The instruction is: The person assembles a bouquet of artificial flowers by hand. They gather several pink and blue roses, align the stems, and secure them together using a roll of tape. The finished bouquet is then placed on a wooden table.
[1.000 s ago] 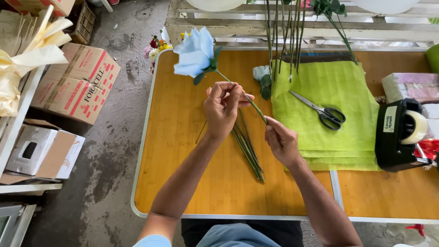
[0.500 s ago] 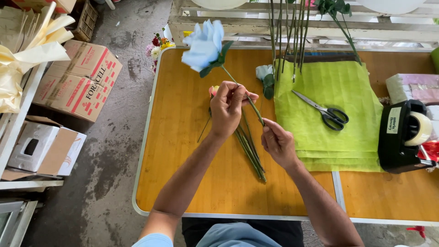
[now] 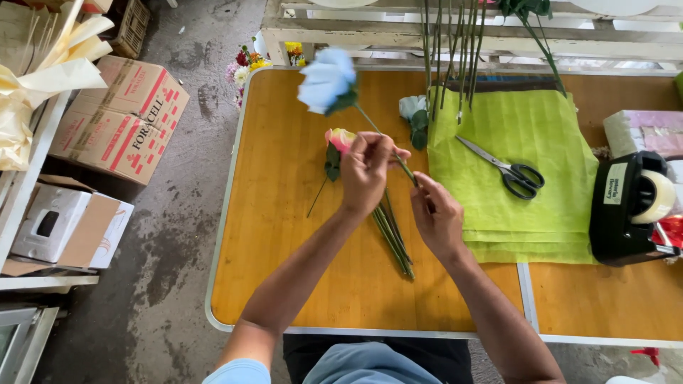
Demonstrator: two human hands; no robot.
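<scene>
- Presently the left hand pinches the stem of a pale blue flower held above the table; the right hand grips that stem lower down.
- Judging by this, one pink flower and a bundle of stems lie finished or waiting under the hands; the green wrapping sheets and scissors sit untouched to the right.
- Far right: a black tape dispenser with a white label.
- Left, on the floor: a brown box with red print and a white box.
</scene>
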